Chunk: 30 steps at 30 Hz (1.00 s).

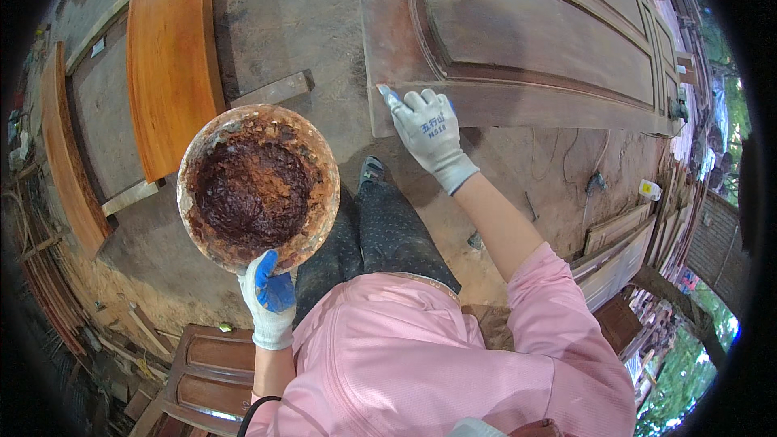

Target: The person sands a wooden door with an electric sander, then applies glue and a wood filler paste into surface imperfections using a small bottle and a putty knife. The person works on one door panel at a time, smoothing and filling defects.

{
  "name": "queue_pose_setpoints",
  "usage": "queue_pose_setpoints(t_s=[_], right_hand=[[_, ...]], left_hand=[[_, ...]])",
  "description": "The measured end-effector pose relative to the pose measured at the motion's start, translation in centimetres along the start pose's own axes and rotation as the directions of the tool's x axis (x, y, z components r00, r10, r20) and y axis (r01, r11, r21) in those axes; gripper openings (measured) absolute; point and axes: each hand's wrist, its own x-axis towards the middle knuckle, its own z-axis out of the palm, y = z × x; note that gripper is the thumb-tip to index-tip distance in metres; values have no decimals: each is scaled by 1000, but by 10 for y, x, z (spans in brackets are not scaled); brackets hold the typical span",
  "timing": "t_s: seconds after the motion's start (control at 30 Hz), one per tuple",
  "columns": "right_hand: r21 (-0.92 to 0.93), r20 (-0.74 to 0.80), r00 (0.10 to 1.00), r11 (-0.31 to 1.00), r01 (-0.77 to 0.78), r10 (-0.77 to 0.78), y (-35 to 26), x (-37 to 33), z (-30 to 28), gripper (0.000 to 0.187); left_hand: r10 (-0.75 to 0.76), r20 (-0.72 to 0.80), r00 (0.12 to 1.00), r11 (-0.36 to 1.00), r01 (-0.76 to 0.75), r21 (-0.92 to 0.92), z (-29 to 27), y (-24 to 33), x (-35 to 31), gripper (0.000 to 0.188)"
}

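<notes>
My left hand (pixel 271 301), in a white glove with blue coating, grips the near rim of a round, crusted bowl (pixel 324 163), thumb over the edge. Dark reddish-brown paste (pixel 243 194) lies in the bowl, with drier orange-brown crust around it. My right hand (pixel 429 129), gloved too, is at the near left corner of a panelled wooden door (pixel 542 24). Its fingers are curled, and a small pale tip (pixel 383 91) pokes out toward the door's surface; what it belongs to is too small to tell. The door has a raised moulding and a dull brown, dusty finish.
Glossy orange-brown boards (pixel 171 57) lie at the left across wooden battens (pixel 271 89). Another panelled door (pixel 214 364) is at the lower left. Stacked timber (pixel 619 235) and a white container (pixel 650 189) stand at the right. My shoe (pixel 371 168) is on the dirt floor between bowl and door.
</notes>
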Motion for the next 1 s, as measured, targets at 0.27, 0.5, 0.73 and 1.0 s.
queue_pose_setpoints(t_s=[0.27,0.5,0.73,1.0], right_hand=[[17,-55,996,997,-70,71,6,-11,-7,37],[60,-56,985,986,-157,161,5,-20,-8,32],[694,39,842,591,-410,539,-25,-71,-23,25],[677,662,439,-736,-2,607,-82,-166,-75,28]], left_hand=[[-12,-8,1000,997,12,-76,-1,2,4,23],[39,2,999,999,-39,-15,-4,4,6,23],[0,-18,1000,990,-3,-139,-5,-2,14,19],[-252,244,936,644,350,-681,-41,-6,57,15]])
